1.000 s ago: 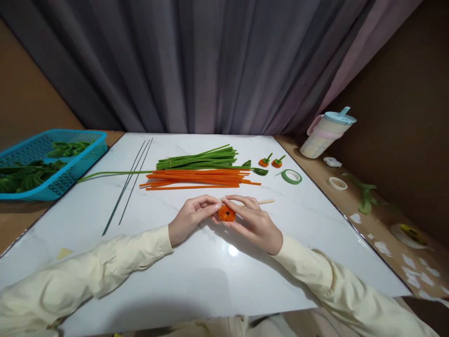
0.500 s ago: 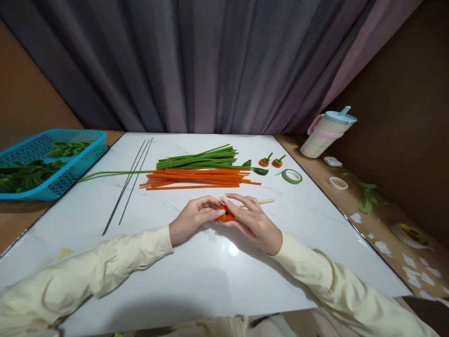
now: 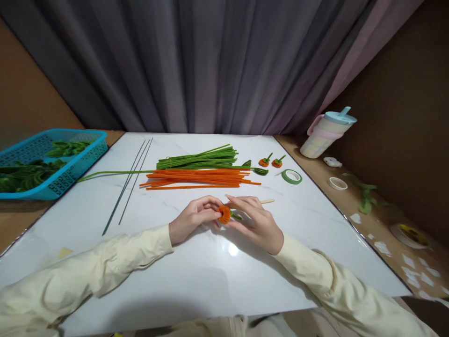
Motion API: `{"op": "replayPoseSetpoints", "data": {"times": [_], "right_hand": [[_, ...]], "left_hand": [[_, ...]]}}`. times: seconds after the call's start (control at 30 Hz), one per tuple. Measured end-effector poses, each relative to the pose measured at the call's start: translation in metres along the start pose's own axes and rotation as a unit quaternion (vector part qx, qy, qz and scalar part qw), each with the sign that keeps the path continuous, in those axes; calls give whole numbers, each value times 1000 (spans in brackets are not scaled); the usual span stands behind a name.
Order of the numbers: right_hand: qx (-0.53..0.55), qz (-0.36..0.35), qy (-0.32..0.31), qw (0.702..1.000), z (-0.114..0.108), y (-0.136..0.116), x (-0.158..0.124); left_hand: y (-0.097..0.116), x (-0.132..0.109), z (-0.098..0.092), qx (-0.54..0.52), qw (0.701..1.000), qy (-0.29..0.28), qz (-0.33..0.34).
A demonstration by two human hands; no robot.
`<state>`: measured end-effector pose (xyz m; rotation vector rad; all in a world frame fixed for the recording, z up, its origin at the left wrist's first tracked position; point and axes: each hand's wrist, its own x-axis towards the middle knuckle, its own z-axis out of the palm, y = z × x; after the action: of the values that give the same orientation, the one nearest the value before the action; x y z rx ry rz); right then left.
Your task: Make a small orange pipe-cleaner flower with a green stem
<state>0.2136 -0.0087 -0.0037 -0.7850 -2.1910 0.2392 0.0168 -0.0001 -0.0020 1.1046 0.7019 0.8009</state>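
Note:
My left hand (image 3: 194, 219) pinches a small round orange chenille piece (image 3: 223, 214) with a dark hole in its middle and a green stem (image 3: 236, 216) on its right side. My right hand (image 3: 258, 221) is beside it, fingers apart around the stem; its thumb tip is close to the orange edge, and whether it touches cannot be made out. Behind that hand a thin wooden stick (image 3: 268, 201) lies on the table, partly covered. Just beyond my hands are orange chenille stems (image 3: 196, 178) and a bundle of green chenille stems (image 3: 199, 159).
Two finished orange pieces with green tops (image 3: 264, 162) lie near a green tape roll (image 3: 292, 176). Dark thin wires (image 3: 129, 182) are at left, near a blue basket (image 3: 77, 161) of green leaves. A tumbler (image 3: 326, 133), a white ring (image 3: 337, 183) and paper scraps (image 3: 383, 248) are at right.
The orange piece has turned, its hole now facing left and its green stem showing at right. My right fingers have moved slightly right, away from it.

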Motion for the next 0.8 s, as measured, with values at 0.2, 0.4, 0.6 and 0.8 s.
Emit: {"op": "replayPoseSetpoints", "data": {"times": [0.2, 0.4, 0.6, 0.8], "right_hand": [[44, 9, 13, 999, -1, -3, 0], [66, -6, 20, 998, 1, -5, -2], [52, 2, 15, 999, 3, -4, -2], [59, 20, 10, 998, 3, -7, 0]], "left_hand": [[1, -1, -1, 27, 999, 29, 26], [-2, 2, 2, 32, 996, 75, -27], [2, -3, 3, -42, 996, 8, -79], [-1, 1, 7, -9, 996, 26, -86]]}}
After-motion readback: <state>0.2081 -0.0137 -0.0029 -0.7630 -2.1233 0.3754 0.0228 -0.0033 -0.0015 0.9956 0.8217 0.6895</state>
